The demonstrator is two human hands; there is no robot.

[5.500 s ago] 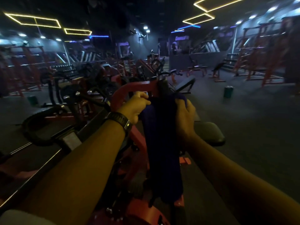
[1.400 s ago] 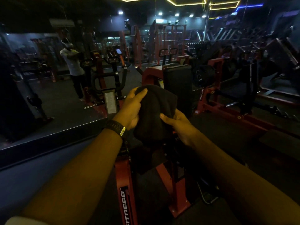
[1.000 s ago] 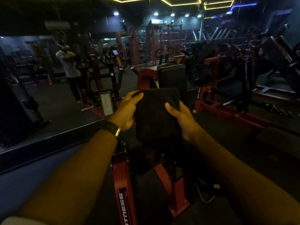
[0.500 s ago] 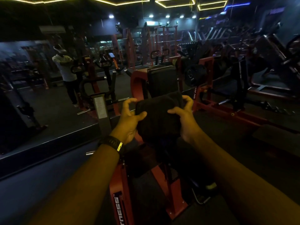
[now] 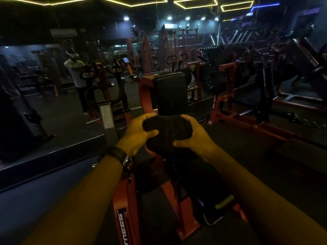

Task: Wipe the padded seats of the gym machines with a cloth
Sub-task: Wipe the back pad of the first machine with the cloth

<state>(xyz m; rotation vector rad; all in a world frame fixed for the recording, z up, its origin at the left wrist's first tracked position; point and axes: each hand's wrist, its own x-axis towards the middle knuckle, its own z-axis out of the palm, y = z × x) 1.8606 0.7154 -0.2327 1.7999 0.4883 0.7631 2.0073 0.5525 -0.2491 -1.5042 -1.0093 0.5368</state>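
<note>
Both hands grip dark cloth above red machine frame.
Left hand [image 5: 137,132] and right hand [image 5: 196,137] hold the bunched cloth [image 5: 167,134] from either side, fingers [image 5: 185,118] curled closed over it; red frame [image 5: 123,206] just below cloth, upright black pad [image 5: 169,92] just beyond cloth, mirror [image 5: 44,96] left.

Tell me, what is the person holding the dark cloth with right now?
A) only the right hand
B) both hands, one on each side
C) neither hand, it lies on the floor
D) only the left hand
B: the left hand and the right hand each grip a side of the bunched dark cloth, held up in front of the machine's upright pad.
</note>
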